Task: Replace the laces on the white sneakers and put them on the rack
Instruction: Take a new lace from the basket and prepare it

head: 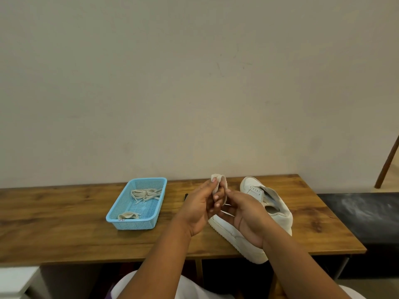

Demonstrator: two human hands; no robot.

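Two white sneakers lie on the wooden table (64,212). One sneaker (272,201) points away at the right, with no lace in its eyelets. The other sneaker (237,236) lies nearer, partly behind my hands, its sole overhanging the front edge. My left hand (200,210) grips a folded bundle of cream lace (220,182) above the table. My right hand (244,219) pinches the lower part of the same lace, whose thin ends stick out between my hands.
A blue plastic basket (138,221) stands left of my hands with several loose cream laces inside. A small dark object (185,196) lies on the table behind my left hand. A dark bench (362,214) adjoins the table at the right. A plain wall rises behind.
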